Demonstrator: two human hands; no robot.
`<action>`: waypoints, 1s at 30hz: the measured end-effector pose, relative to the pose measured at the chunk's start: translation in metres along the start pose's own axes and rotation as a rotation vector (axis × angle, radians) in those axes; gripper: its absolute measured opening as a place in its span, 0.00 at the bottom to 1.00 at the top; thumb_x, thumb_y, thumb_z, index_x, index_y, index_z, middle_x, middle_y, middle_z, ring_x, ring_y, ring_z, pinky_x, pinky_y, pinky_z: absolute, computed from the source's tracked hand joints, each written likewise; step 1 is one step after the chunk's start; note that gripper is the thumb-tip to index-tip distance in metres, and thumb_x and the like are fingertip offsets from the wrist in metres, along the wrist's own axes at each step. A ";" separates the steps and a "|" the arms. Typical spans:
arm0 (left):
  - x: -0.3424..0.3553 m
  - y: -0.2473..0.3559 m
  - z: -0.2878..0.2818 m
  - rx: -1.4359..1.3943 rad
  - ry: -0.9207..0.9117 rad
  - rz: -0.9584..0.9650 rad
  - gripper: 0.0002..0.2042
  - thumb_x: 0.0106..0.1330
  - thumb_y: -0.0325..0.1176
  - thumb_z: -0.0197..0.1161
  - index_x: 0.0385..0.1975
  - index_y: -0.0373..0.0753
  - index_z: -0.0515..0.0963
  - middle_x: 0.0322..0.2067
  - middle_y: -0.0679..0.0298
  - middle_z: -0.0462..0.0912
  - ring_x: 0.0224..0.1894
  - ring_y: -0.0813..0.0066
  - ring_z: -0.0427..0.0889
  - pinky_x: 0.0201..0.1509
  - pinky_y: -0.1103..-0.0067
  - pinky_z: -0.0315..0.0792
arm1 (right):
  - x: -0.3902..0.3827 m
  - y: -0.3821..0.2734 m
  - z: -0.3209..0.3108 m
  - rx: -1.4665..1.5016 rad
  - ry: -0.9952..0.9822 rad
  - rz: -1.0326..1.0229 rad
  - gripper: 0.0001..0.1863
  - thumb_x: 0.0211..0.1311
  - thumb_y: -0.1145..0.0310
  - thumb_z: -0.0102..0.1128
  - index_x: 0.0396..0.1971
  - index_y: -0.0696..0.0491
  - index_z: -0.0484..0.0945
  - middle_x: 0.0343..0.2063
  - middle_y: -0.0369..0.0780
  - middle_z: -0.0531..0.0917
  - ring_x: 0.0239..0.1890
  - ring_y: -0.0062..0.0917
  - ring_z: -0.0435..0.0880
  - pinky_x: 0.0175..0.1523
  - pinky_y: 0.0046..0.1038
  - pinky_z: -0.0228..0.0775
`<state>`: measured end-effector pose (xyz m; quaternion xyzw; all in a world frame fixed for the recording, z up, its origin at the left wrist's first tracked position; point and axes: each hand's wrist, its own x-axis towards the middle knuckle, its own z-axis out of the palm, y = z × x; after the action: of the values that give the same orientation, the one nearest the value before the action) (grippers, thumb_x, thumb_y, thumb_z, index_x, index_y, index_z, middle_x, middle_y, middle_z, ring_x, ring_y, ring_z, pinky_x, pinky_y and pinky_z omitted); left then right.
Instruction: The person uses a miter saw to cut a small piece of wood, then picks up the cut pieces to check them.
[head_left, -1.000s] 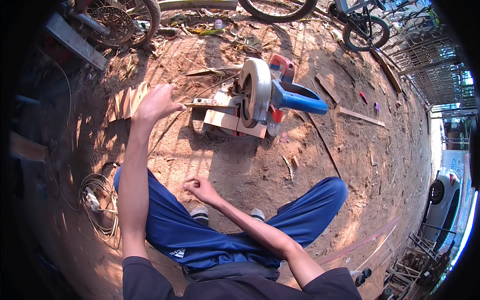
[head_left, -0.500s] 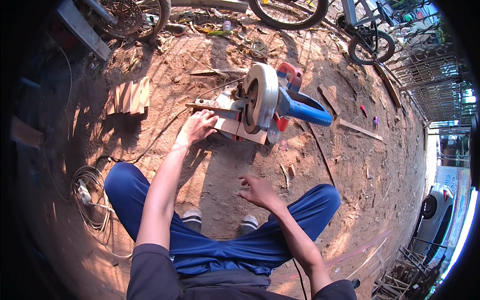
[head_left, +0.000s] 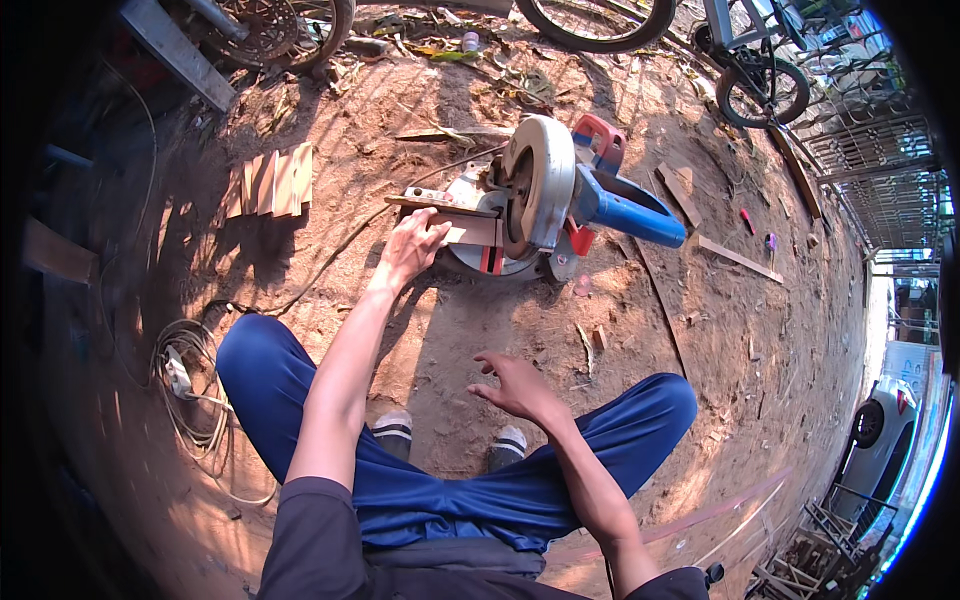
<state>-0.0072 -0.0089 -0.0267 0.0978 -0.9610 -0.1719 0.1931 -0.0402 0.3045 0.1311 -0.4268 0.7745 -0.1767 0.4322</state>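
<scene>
A miter saw with a silver blade guard [head_left: 546, 185] and blue handle [head_left: 632, 207] sits on the dirt before me. My left hand [head_left: 412, 243] grips a short wooden board [head_left: 468, 229] lying on the saw's base along the metal fence, left of the blade. My right hand [head_left: 508, 385] hangs above the ground between my knees, nearer me than the saw, empty, with fingers apart and loosely bent. Left of the saw lies a row of cut wooden pieces [head_left: 268, 183].
A coiled extension cord [head_left: 190, 435] lies by my left knee. Wood strips [head_left: 738, 258] and offcuts [head_left: 600, 338] are scattered at the right. Bicycles [head_left: 762, 92] and a metal gate [head_left: 880, 150] stand beyond. A silver car [head_left: 880, 445] is at the far right.
My left hand has come down and rightward from above the wooden pieces onto the board on the saw, which has shifted slightly toward the fence. My right hand has moved rightward.
</scene>
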 end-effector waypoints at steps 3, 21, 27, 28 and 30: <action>0.005 0.003 -0.002 0.009 -0.060 0.006 0.25 0.55 0.31 0.74 0.56 0.50 0.79 0.56 0.48 0.76 0.55 0.50 0.79 0.58 0.63 0.78 | 0.002 0.001 -0.001 0.020 0.005 -0.003 0.33 0.60 0.50 0.71 0.59 0.55 0.76 0.47 0.49 0.87 0.51 0.46 0.85 0.55 0.40 0.77; 0.003 0.027 -0.025 0.100 -0.226 -0.028 0.39 0.51 0.27 0.74 0.67 0.42 0.67 0.58 0.50 0.73 0.61 0.49 0.73 0.69 0.61 0.69 | 0.003 0.000 0.002 -0.006 -0.016 0.034 0.30 0.61 0.52 0.69 0.57 0.54 0.77 0.45 0.48 0.88 0.51 0.46 0.85 0.55 0.43 0.77; -0.008 0.034 -0.044 0.148 -0.161 0.145 0.26 0.53 0.44 0.71 0.51 0.39 0.78 0.41 0.59 0.77 0.45 0.65 0.78 0.52 0.68 0.75 | 0.011 0.006 0.004 -0.029 -0.027 0.098 0.32 0.64 0.48 0.65 0.61 0.54 0.75 0.47 0.49 0.87 0.53 0.43 0.85 0.57 0.41 0.76; -0.015 0.046 -0.046 0.101 -0.113 0.119 0.22 0.52 0.44 0.70 0.45 0.40 0.79 0.36 0.59 0.77 0.39 0.65 0.79 0.46 0.68 0.76 | 0.017 0.008 0.009 0.007 -0.034 0.079 0.32 0.64 0.48 0.65 0.61 0.54 0.75 0.47 0.49 0.87 0.53 0.43 0.85 0.57 0.41 0.76; -0.041 0.085 -0.050 0.038 -0.093 -0.003 0.18 0.51 0.45 0.70 0.36 0.40 0.79 0.27 0.61 0.75 0.30 0.66 0.79 0.35 0.69 0.75 | 0.029 0.011 0.024 0.519 0.212 0.372 0.35 0.69 0.45 0.59 0.65 0.57 0.71 0.52 0.50 0.85 0.56 0.41 0.84 0.59 0.38 0.74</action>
<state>0.0401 0.0647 0.0342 0.0949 -0.9719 -0.1584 0.1460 -0.0332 0.2897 0.0957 -0.1330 0.8091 -0.3294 0.4681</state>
